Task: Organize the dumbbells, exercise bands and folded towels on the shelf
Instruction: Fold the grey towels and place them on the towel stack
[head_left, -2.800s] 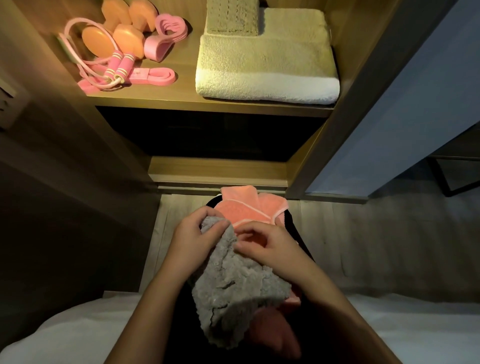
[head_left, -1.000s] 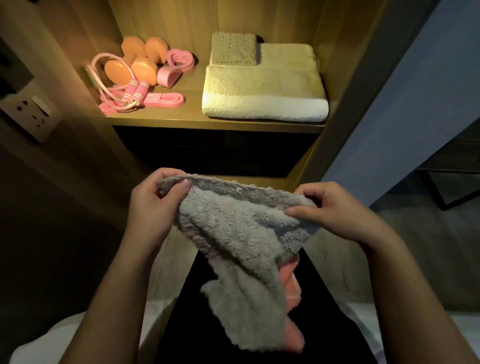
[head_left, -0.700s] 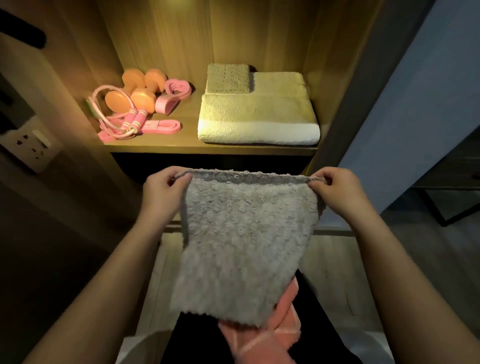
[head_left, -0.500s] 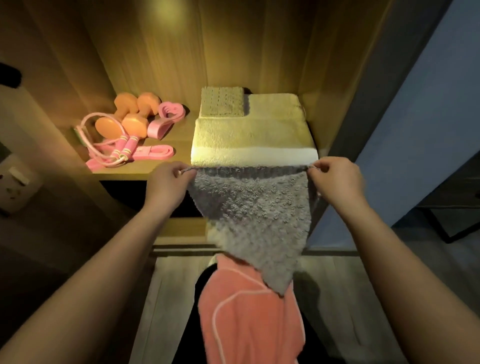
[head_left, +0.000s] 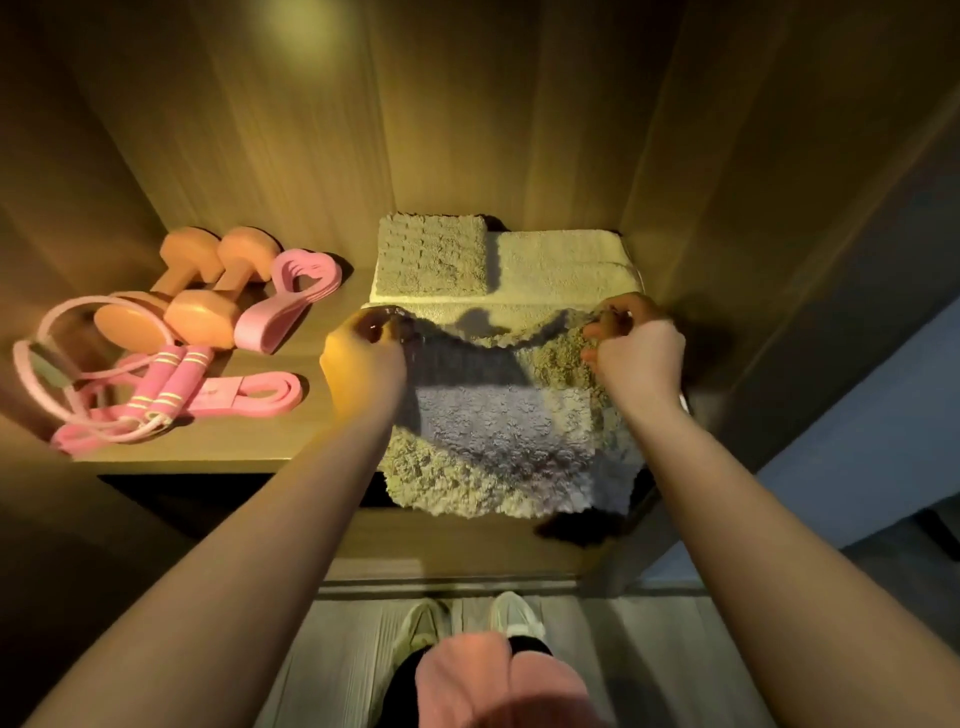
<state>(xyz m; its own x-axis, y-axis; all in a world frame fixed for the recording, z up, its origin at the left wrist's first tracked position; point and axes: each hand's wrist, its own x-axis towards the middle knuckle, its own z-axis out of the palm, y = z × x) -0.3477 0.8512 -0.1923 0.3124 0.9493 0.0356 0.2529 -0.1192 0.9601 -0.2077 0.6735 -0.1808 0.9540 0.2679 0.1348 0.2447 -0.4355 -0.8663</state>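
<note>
Two towels remain (dumbbells (head_left: 200, 312), bands (head_left: 306, 283) shelved): our left grip (head_left: 363, 358) and right grip (head_left: 636, 358) pinch the grey towel (head_left: 509, 447); pink towel (head_left: 498, 680) waits.

Looks like a home closet: lit wooden shelf (head_left: 218, 447) holding folded towels (head_left: 561, 260), dumbbells (head_left: 208, 291), with plank flooring (head_left: 337, 649) below.

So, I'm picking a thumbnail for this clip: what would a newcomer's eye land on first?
First, the grey towel, stretched out at centre right between the left hand and right hand. Each hand pinches a top corner, and the towel lies over the folded cream towel with its front edge hanging past the shelf. Next comes the warm-lit cluster on the shelf's left: orange dumbbells, pink bands and a pink jump rope.
</note>
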